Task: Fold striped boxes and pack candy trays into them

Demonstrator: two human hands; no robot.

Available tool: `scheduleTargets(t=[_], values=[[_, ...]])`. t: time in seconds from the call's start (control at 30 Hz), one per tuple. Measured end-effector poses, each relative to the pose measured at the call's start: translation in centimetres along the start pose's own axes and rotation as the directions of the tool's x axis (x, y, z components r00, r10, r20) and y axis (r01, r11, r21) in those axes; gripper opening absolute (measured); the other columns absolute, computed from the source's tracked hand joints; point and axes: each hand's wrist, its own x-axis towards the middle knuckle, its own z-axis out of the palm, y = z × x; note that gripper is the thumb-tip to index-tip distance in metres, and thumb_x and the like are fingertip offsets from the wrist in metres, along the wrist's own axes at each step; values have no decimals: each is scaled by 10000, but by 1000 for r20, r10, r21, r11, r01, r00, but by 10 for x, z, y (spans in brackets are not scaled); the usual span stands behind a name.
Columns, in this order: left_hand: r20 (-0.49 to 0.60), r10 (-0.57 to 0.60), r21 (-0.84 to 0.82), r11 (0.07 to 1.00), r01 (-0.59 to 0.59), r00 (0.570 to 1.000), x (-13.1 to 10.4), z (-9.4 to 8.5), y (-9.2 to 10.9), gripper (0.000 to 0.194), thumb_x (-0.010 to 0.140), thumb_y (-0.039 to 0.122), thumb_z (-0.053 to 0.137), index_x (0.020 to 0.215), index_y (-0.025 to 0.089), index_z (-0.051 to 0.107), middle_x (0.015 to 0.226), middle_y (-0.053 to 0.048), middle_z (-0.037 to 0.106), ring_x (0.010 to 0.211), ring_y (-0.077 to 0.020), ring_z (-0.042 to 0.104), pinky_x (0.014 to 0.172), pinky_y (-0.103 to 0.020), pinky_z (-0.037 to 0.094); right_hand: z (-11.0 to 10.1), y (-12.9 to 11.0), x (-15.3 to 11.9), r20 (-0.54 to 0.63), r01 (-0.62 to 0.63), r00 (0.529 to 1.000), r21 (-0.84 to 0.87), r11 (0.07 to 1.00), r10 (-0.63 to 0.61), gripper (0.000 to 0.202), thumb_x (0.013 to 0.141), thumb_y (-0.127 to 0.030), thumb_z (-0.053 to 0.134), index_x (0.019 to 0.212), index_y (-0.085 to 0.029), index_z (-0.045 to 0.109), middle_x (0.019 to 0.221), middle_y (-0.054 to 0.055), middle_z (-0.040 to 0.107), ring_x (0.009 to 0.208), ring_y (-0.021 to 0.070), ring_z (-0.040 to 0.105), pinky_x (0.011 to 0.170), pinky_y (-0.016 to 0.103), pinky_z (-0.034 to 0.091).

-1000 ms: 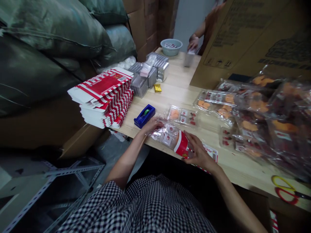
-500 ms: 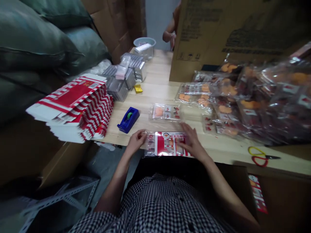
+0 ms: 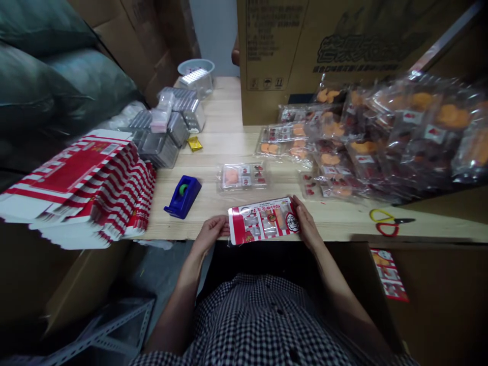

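Observation:
A red and white windowed box [image 3: 263,220], with orange and pale pieces showing through, is held at the table's front edge. My left hand [image 3: 212,233] closes on its left end, thumb and fingers pinched at the corner. My right hand [image 3: 306,223] grips the right end, fingers behind and partly hidden. Just beyond the box lies a clear packet [image 3: 244,176] with an orange piece and small printed cards. To the left of that sits a blue tape dispenser [image 3: 183,196] with a green core.
Folded red and white cartons [image 3: 84,173] are stacked at left, with clear plastic cases [image 3: 158,145] behind. Filled clear packets [image 3: 366,147] heap up at right before a large cardboard box [image 3: 274,61]. Scissors [image 3: 389,221] lie near the right front edge. A finished-looking box [image 3: 389,274] rests lower right.
The clear tray that stuck out of the box's left end no longer shows. My right hand has moved from the box's top to its right end, and the view has shifted right.

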Motion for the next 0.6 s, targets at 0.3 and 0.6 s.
scheduleTargets(t=[0.3, 0.6], values=[[-6, -64, -146, 987, 62, 998, -7, -4, 3, 443, 740, 492, 770, 975, 120, 720, 873, -102, 763, 729, -170, 715, 731, -274, 574, -6, -3, -1, 7, 1, 1000, -49, 999, -1, 619, 990, -623, 273, 1516, -303, 333, 1583, 25, 374, 1459, 206, 348, 1218, 450, 264], [-27, 21, 106, 994, -18, 999, 6, 10, 1, 438, 628, 515, 823, 760, 136, 649, 635, -17, 680, 534, -124, 634, 551, -226, 519, 16, -39, 17, 570, 525, 815, -646, 554, -106, 1318, 492, -598, 890, 1570, -316, 186, 1664, 131, 51, 1506, 441, -39, 1149, 658, -108]])
